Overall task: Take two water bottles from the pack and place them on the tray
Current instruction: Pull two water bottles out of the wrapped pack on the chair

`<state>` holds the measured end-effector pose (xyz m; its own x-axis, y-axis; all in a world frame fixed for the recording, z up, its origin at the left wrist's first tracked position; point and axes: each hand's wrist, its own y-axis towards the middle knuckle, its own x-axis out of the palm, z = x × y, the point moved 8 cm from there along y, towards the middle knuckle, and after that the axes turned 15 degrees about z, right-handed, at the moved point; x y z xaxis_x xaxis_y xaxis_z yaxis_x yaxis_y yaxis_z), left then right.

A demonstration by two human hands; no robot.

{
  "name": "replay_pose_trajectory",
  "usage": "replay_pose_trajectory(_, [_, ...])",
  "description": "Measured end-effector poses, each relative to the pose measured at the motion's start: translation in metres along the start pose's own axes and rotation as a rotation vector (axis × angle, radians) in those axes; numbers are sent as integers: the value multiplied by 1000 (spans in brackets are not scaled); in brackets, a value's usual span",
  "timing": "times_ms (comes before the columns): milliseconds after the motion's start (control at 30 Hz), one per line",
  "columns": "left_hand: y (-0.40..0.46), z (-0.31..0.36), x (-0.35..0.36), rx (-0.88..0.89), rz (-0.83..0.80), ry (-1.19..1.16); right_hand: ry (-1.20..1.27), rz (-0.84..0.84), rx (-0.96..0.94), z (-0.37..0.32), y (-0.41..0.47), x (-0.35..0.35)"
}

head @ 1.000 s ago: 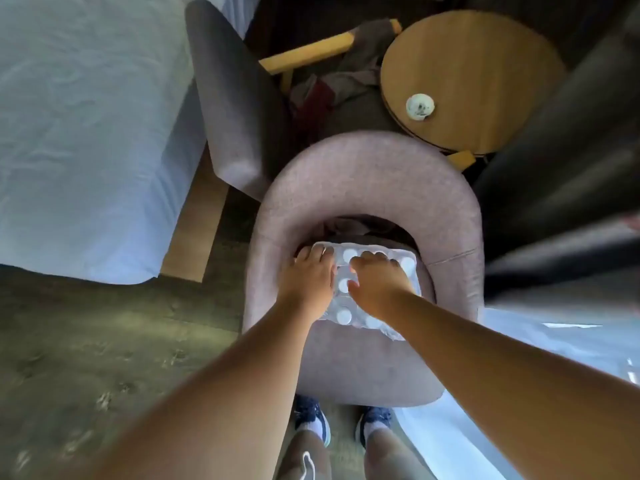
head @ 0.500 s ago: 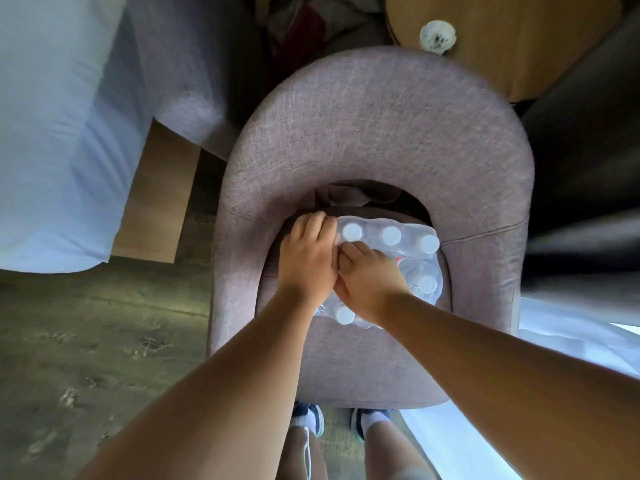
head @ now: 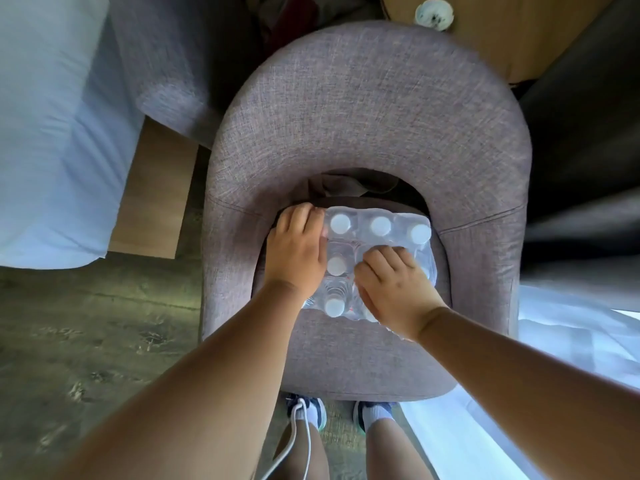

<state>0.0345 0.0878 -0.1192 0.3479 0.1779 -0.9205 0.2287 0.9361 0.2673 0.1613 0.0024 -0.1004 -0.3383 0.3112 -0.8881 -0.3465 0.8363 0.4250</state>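
Observation:
A shrink-wrapped pack of water bottles (head: 379, 230) with white caps sits on the seat of a grey-pink armchair (head: 367, 109). My left hand (head: 298, 247) grips the pack's left edge, fingers curled over the plastic wrap. On the pack's right half lies my right hand (head: 394, 289), fingers bent and pressing into the wrap. Between the two hands, two caps (head: 336, 265) of the left column show. No tray is in view.
A bed with a white sheet (head: 52, 133) fills the left side. A second chair (head: 166, 64) stands behind it. A round wooden table (head: 519, 36) with a small white object (head: 434, 12) is at the top right. My feet (head: 311, 414) stand below the armchair.
The view has come closer to the chair. My hands have drawn apart on the pack, the right one moving rightward, uncovering caps between them.

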Motion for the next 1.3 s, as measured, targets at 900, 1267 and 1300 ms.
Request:
replay_pose_trajectory(900, [-1, -3, -1, -29, 29, 6, -45, -60, 318, -9, 8, -12])
replay_pose_trajectory(1267, [-1, -5, 1, -36, 28, -43, -182, -297, 347, -8, 40, 44])
replay_pose_trajectory(1300, [-2, -5, 1, -30, 33, -40, -173, -279, 353, -8, 41, 45])
